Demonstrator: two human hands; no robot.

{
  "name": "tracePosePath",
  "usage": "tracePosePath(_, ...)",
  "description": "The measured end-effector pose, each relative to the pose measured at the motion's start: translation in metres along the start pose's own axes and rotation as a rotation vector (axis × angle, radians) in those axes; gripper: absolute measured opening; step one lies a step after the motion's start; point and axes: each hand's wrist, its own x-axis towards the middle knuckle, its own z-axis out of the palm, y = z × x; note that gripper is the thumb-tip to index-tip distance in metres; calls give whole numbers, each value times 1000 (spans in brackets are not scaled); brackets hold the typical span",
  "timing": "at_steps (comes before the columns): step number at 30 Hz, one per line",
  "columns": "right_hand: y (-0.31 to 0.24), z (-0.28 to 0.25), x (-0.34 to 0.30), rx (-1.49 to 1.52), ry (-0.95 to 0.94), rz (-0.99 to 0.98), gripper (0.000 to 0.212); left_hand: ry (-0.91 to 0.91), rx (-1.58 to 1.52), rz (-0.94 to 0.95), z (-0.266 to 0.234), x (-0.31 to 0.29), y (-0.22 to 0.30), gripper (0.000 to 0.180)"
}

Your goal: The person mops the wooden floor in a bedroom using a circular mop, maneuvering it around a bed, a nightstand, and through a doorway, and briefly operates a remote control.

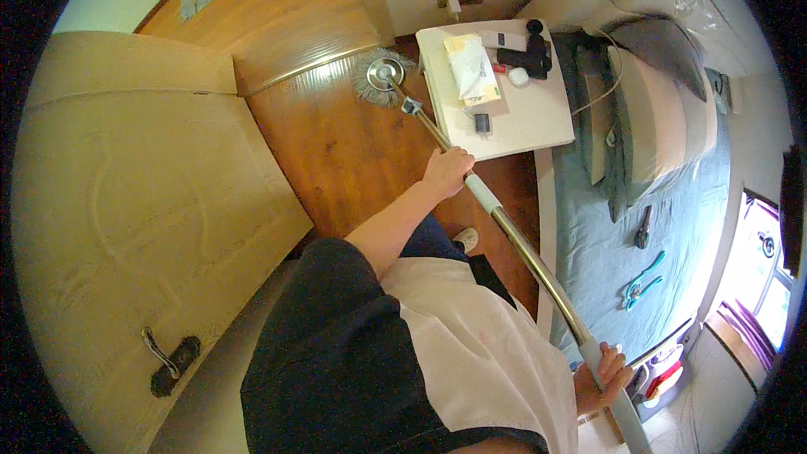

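Observation:
A string mop (538, 265) with a steel pole and pale grip sections slants from lower right to upper left. Its round head with grey strands rests on the wooden floor beside a white bedside table (513, 130). My left hand (448, 172) is closed around the lower pole, its arm reaching out from a black sleeve. Near the pole's upper end, my right hand (601, 378) grips the pale handle section, close to my body on the right.
A metal threshold strip (311, 71) crosses the floor near the mop head. To the left stands a pale door (143, 202) with a lever handle. On the right is a bed (672, 227) with pillows and teal-handled pliers-like tool (643, 286). Packets and small black items lie on the table.

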Motion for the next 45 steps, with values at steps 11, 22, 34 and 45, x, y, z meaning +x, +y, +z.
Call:
tracePosePath(11,50,108,45,562,-471,67,20,137,42,-263,-10,-37,-121,13)
tracePosePath(22,-9,-6,44,393,-257,48,22,-140,111,-134,16,-10,7,14)
tracePosePath(34,-14,38,65,790,-251,-56,28,172,-125,-183,9,-40,-12,17)
tracePosePath(45,64,-52,29,435,-436,74,25,213,-21,-125,87,-60,-5,9)
